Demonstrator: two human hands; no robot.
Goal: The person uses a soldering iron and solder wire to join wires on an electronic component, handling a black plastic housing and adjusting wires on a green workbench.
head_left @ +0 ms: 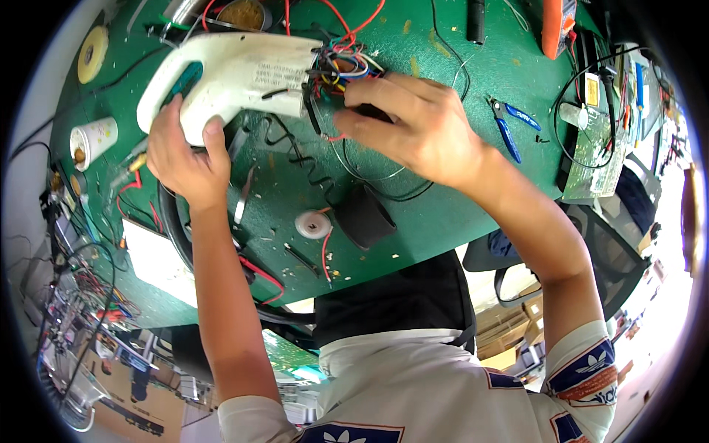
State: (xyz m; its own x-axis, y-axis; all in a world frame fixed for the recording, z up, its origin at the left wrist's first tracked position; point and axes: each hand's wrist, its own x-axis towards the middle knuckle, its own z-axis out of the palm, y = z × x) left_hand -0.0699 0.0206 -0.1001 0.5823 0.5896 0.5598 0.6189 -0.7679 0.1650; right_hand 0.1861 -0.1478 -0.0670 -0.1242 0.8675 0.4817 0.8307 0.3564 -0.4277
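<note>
A white gun-shaped plastic housing (244, 70) lies at the upper left of the bench, with a loop handle and a teal insert (185, 80). My left hand (188, 155) is closed around its handle, the thumb along the inner side. From the housing's right end spills a bundle of thin coloured wires (341, 68). My right hand (417, 122) is at this bundle with bent fingers, gripping among the wires; the fingertips partly hide what they pinch. A short black-sleeved lead (312, 111) hangs below the housing's end, close to my right thumb.
On the green bench (436, 214) are blue-handled cutters (509, 125), a small white spool (313, 224), a black sleeve ring (365, 216) and a coiled black cord (299, 155). A paper cup (94, 142) lies left. An orange-cased meter (557, 28) is at the far right. A thick black cable (176, 225) runs beside my left forearm.
</note>
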